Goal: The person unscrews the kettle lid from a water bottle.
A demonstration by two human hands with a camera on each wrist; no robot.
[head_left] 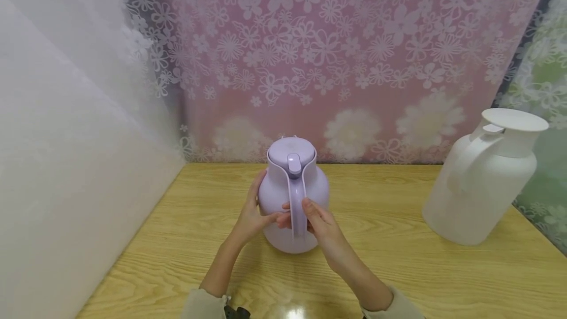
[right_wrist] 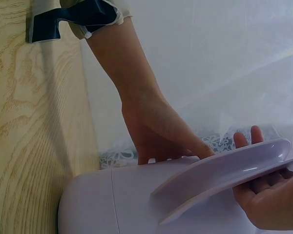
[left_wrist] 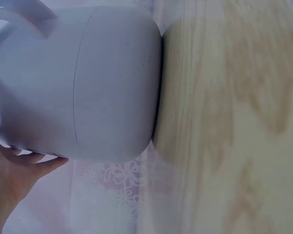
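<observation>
Although two jugs stand on the wood-grained table (head_left: 376,270), the head view shows both hands on one alone, the lilac jug (head_left: 316,188), which stands upright near the middle with its handle (head_left: 298,201) toward the person. The right hand (head_left: 325,230) grips this handle, its thumb along the near edge and its fingers passed through the loop. The left hand (head_left: 250,220) lies against the left side of the body, its fingers spread along the curve and its thumb reaching across the front toward the handle. A round lid (head_left: 288,148) with a lever (head_left: 294,164) sits on the neck. Well apart to the right stands the white jug (head_left: 483,181); behind the table hangs a pink floral curtain (head_left: 332,38), with a pale sheet (head_left: 66,137) on the left.

In the left wrist view, turned sideways, the lilac jug's base meets the table and a thin seam (left_wrist: 74,92) circles its body. The left hand touches the jug's side; the ends of some fingers are hidden.

In the right wrist view, also turned, the right hand's fingers wrap the handle, two fingertips showing beyond it. The left hand presses the body opposite, and a dark device (right_wrist: 71,19) is strapped near its sleeve (right_wrist: 121,9).
</observation>
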